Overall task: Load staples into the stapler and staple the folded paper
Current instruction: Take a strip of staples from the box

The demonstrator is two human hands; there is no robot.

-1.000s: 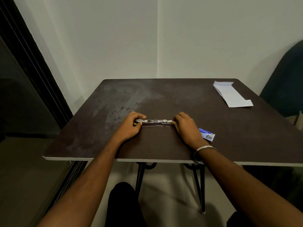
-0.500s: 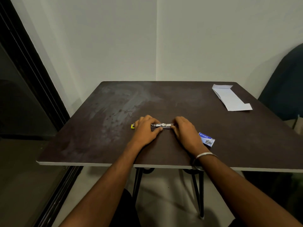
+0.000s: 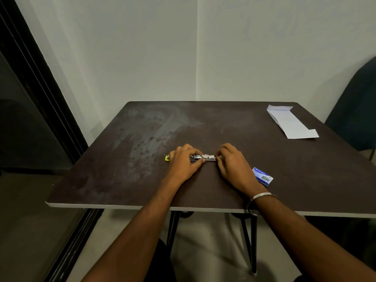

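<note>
A stapler (image 3: 205,157) lies opened flat on the dark table (image 3: 305,176), its silver metal channel showing between my hands and its yellow end (image 3: 167,158) sticking out at the left. My left hand (image 3: 184,162) covers the stapler's left half, fingers curled on it. At the right end my right hand (image 3: 232,161) grips the stapler. A small blue staple box (image 3: 262,176) lies just right of my right wrist. The folded white paper (image 3: 291,121) rests at the table's far right corner.
The table stands in a room corner with white walls behind. A dark glass door frame (image 3: 40,88) runs along the left. A dark chair back (image 3: 354,110) is at the far right. The table's near edge (image 3: 122,206) is in front of my forearms.
My left hand has slid rightward along the stapler, from its left end to over its middle, exposing the yellow tip. The right hand stays at the right end.
</note>
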